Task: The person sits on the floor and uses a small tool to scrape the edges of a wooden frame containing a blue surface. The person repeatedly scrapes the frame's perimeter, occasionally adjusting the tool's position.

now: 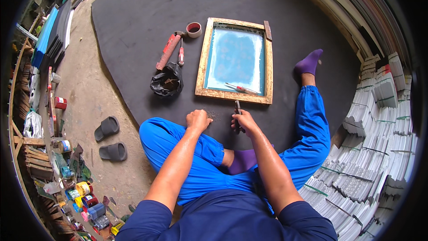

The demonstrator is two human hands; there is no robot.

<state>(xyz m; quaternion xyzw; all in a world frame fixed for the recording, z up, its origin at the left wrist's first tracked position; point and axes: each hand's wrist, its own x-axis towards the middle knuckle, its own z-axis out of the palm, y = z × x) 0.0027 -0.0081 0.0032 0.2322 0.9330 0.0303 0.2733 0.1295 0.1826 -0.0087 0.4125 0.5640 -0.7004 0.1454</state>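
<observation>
My right hand (244,121) is wrapped round dark pliers (237,105), whose head points away from me, just short of the wooden frame's near edge. My left hand (198,120) is closed, fingers curled down beside a small scatter of tiny bits (213,115) on the dark mat; anything inside it is hidden. Beyond both hands lies a wooden screen-printing frame (233,97) with blue mesh (232,58). A screwdriver (241,88) rests across the near end of the mesh. At the frame's top right corner, a short brown strip (267,30) sits against the wood.
Left of the frame are a black plastic bag (166,81), a long red object (169,51), a red-handled screwdriver (181,55) and a tape roll (194,30). Slippers (107,128) lie on the floor; paint cans (84,188) stand at left, bundled white stacks (356,165) at right.
</observation>
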